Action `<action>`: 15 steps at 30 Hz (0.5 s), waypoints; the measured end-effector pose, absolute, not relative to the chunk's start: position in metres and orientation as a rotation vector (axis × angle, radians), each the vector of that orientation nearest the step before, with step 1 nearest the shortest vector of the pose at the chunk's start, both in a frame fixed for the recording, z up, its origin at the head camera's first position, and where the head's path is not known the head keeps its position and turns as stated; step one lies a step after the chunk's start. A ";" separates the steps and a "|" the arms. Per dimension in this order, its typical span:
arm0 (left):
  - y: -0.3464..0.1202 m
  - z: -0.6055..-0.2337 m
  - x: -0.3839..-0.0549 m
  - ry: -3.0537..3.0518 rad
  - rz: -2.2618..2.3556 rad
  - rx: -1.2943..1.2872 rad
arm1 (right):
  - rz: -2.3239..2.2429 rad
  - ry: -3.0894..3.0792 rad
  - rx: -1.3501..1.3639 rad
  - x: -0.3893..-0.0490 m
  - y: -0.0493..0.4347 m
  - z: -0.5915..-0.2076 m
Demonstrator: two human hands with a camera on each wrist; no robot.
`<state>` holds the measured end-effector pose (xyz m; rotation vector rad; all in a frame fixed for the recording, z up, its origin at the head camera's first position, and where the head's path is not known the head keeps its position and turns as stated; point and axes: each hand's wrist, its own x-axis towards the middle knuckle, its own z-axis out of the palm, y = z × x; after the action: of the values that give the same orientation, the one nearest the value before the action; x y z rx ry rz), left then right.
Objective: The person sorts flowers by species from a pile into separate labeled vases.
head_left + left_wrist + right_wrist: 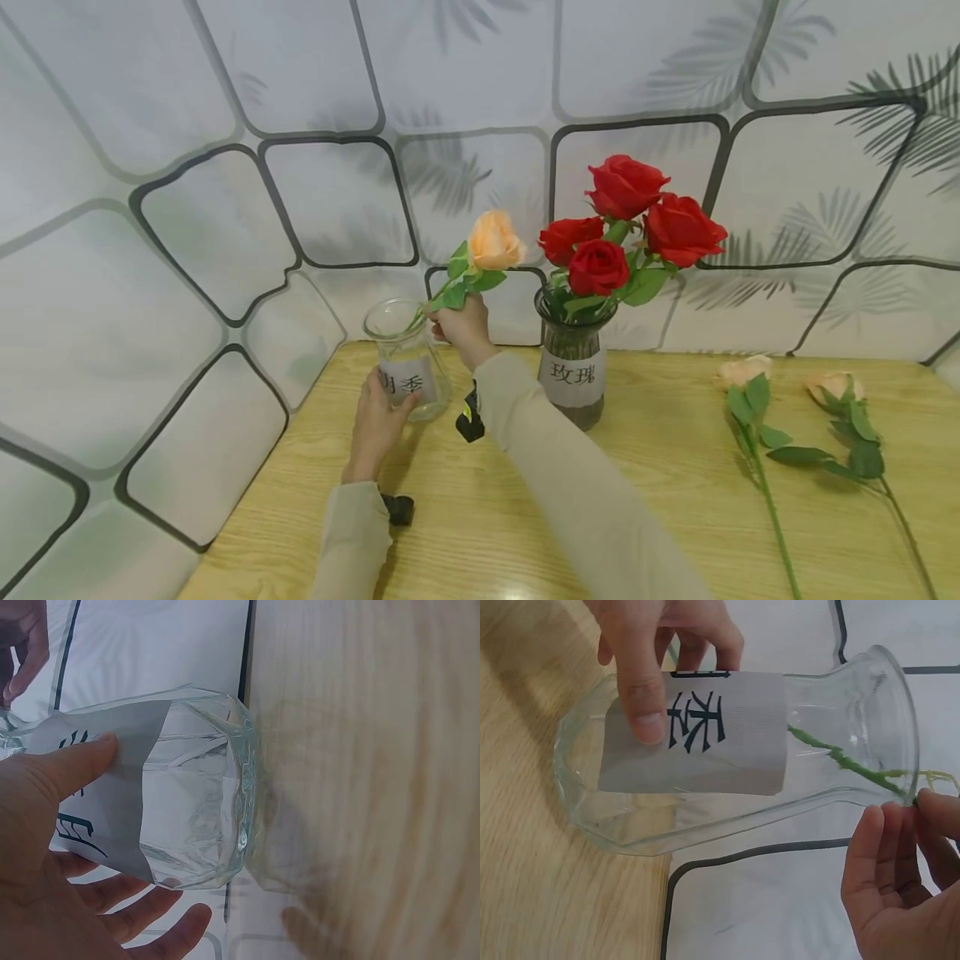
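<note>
My left fingers [145, 909] are gripping the clear vase [411, 371]; my right fingers [862, 851] are pinching a peach rose [495, 242], its stem [847, 761] reaching inside the neck. Four red roses [626, 185] are already standing in the dark vase [572, 375]; two pale roses [746, 371] are lying unplaced on the counter [465, 517].

**A tally by kind**

I count four red roses [627, 187], three peach flowers [496, 241], two glass vases [399, 348], two paper labels [573, 379] and one wooden table [675, 467]. I also count one left hand [378, 425] and one right hand [465, 327], mine, with two black devices [470, 418].
</note>
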<state>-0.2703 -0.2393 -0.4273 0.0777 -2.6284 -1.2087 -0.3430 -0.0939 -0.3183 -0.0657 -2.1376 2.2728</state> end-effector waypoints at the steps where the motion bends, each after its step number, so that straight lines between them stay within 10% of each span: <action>1: -0.239 -0.428 -0.270 -2.627 -1.210 0.075 | 2.275 -2.143 -0.069 -0.343 -0.095 -0.319; 15: -0.239 -0.429 -0.271 -2.624 -1.216 0.075 | 2.531 -1.911 0.017 -0.340 -0.080 -0.343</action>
<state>-0.2706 -0.2392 -0.4286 0.0748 -2.6239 -1.2161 -0.3398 -0.0797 -0.3429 0.0169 -1.9111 2.5313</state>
